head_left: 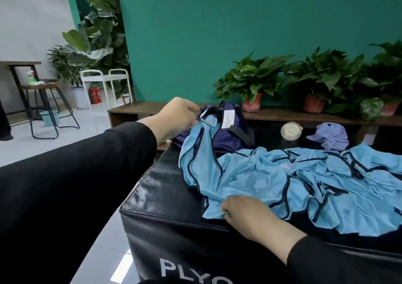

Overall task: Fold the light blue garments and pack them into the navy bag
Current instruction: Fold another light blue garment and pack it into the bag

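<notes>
Black padded box (174,196), lettered "PLYO" on its near face. On its far side: a clear lidded cup (291,130) and a crumpled purple cloth (331,136). Potted plants (253,81) line a wooden bench (139,109) against the green wall. Far left: stool (46,101) with spray bottle (32,78), white cart (106,85), red extinguishers (95,95), teal bucket (49,117).

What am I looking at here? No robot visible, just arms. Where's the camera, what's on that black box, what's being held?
There is no robot: a person works with bare hands, and the single wide-angle camera sits on their head, looking forward and down. The left hand grips one end of a light blue garment at the navy bag; the right hand pinches its near hem. Everything lies on a black padded box. More light blue garments sit crumpled to the right, unfolded. Behind them are a lilac cloth and a round white lidded container.
</notes>
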